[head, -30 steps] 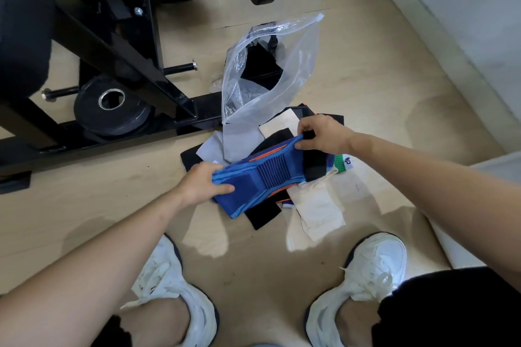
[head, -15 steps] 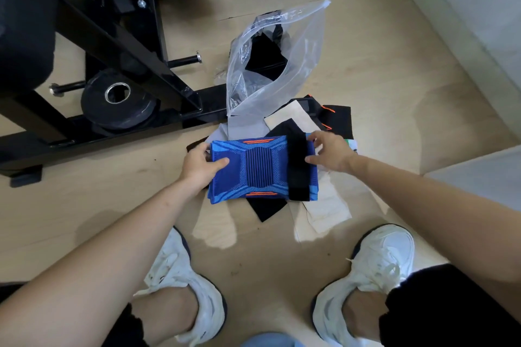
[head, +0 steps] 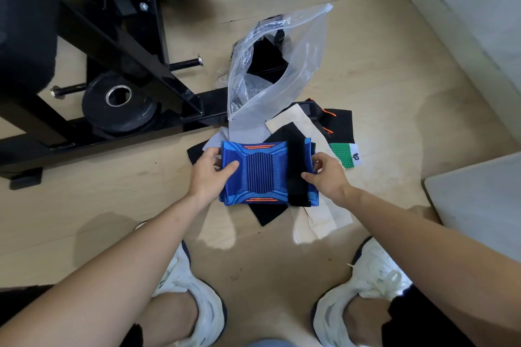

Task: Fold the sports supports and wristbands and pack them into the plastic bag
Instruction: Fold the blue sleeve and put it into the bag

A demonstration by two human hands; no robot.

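Head view looks down at a person crouched over a wooden floor [head: 394,79]. Both hands hold a folded blue support [head: 259,172] with orange dashes and a ribbed middle panel, kept flat just above a pile of other pieces. The left hand [head: 210,175] grips its left edge, thumb lying across the top face and the other fingers curled round the edge out of sight. The right hand [head: 327,175] pinches the right edge, thumb on top beside a black strap [head: 297,172] that wraps the support, fingers tucked behind. Under it lie a black piece [head: 267,213], a cream piece [head: 324,214] and a grey piece [head: 246,132], with a green wristband [head: 342,153] just to the right. The plastic bag [head: 304,65] stands beyond the pile, mouth gaping, with dark items inside. A black gym frame [head: 127,45] and weight plate [head: 121,110] stand to the left.
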